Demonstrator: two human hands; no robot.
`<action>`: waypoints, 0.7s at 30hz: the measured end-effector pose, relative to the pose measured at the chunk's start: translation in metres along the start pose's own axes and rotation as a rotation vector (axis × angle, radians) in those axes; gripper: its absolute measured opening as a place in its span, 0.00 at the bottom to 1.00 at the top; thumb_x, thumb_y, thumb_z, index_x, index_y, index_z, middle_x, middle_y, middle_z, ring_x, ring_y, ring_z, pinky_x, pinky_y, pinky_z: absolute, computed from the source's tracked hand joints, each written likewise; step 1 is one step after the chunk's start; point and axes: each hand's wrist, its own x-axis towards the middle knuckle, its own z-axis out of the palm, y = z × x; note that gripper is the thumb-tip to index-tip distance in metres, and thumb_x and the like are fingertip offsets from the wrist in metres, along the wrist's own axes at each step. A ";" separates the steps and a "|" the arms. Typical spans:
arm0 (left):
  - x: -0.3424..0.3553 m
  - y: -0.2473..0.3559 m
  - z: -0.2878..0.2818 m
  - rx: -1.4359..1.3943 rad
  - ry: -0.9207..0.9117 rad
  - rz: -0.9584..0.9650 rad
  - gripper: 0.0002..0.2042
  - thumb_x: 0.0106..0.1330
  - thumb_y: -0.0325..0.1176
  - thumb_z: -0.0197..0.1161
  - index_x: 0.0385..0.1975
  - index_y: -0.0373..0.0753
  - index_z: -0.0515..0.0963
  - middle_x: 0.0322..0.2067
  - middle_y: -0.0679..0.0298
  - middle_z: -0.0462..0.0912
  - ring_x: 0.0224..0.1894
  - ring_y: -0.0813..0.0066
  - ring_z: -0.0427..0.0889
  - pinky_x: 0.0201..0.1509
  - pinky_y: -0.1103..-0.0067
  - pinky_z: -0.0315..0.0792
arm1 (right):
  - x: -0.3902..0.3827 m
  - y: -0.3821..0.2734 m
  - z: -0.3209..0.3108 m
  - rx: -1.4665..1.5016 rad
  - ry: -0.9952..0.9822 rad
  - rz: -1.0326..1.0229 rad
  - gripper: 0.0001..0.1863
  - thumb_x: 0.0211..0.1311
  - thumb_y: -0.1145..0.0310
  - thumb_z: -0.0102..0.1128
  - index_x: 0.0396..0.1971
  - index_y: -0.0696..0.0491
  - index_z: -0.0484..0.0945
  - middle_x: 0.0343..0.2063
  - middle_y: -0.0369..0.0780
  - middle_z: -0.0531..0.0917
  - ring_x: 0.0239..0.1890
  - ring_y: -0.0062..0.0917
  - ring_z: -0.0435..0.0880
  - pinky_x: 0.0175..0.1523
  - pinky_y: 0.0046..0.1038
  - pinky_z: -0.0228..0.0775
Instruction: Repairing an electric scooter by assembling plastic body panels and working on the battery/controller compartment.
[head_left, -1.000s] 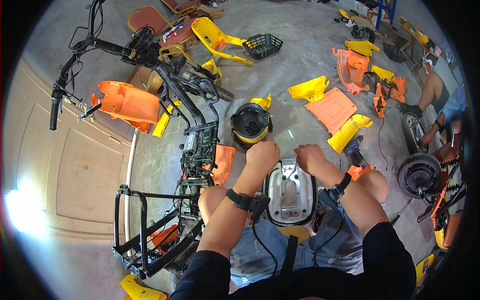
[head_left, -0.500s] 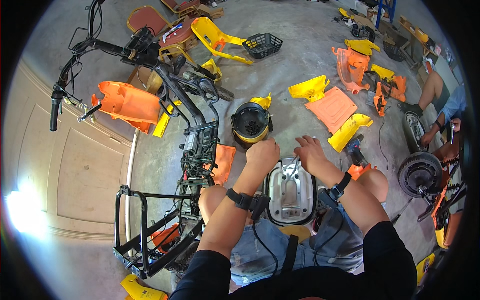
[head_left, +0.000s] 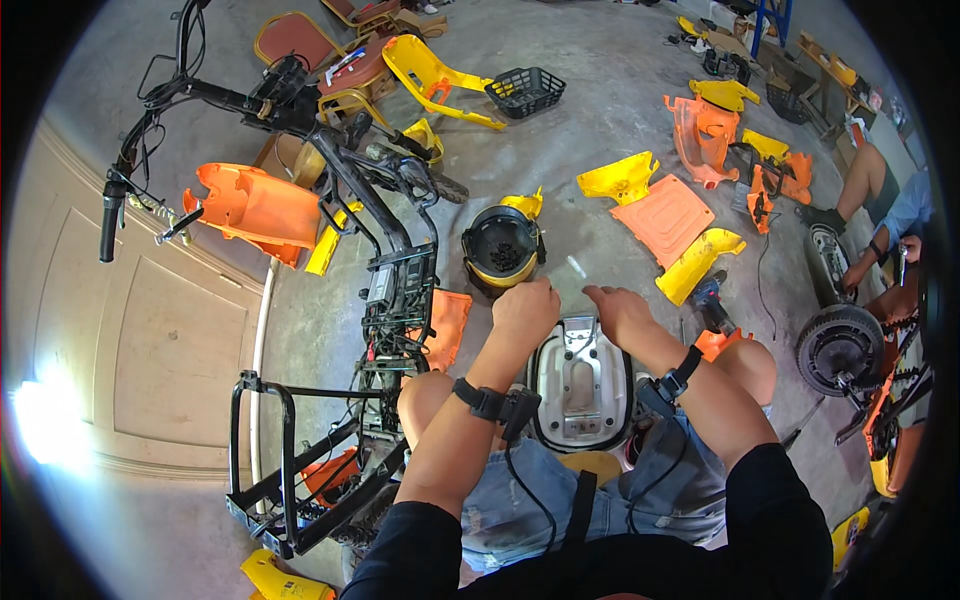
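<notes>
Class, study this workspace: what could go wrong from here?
Spilled parts: the left hand is close to the round dark container, so a knock might scatter the small black pieces inside.
Damaged panels: the flat orange panel and curved yellow panel lie loose on the floor and could get stepped on or scratched.
Bumped tool: the drill-like tool near the right knee might get kicked.

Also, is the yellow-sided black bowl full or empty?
Neither: the yellow-sided black bowl holds some small dark pieces; its inner wall shows bare above them.
</notes>
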 end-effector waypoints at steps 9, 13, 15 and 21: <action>-0.001 0.000 0.000 0.002 -0.008 -0.014 0.14 0.64 0.42 0.54 0.29 0.36 0.78 0.27 0.48 0.82 0.32 0.46 0.81 0.37 0.58 0.74 | -0.004 -0.001 -0.001 -0.101 0.067 -0.192 0.11 0.50 0.73 0.57 0.33 0.49 0.84 0.54 0.43 0.77 0.63 0.38 0.66 0.65 0.45 0.55; -0.002 -0.001 -0.001 -0.003 -0.001 -0.008 0.14 0.64 0.41 0.54 0.29 0.36 0.78 0.27 0.48 0.82 0.32 0.46 0.81 0.38 0.57 0.74 | -0.006 -0.002 0.001 -0.152 0.067 -0.165 0.06 0.50 0.69 0.60 0.24 0.49 0.85 0.62 0.43 0.68 0.69 0.41 0.55 0.68 0.52 0.47; -0.002 -0.001 -0.001 -0.007 0.002 -0.010 0.14 0.64 0.41 0.54 0.29 0.36 0.78 0.27 0.48 0.81 0.32 0.46 0.81 0.38 0.57 0.74 | -0.005 -0.004 0.002 -0.173 0.063 -0.090 0.06 0.51 0.70 0.59 0.27 0.49 0.85 0.62 0.45 0.68 0.68 0.42 0.58 0.66 0.50 0.51; -0.001 -0.001 -0.001 -0.004 -0.001 -0.007 0.14 0.64 0.41 0.54 0.29 0.36 0.77 0.27 0.48 0.81 0.32 0.46 0.81 0.38 0.57 0.74 | 0.004 -0.007 -0.010 -0.065 -0.245 0.122 0.16 0.58 0.70 0.52 0.46 0.49 0.79 0.53 0.48 0.77 0.57 0.43 0.73 0.56 0.42 0.67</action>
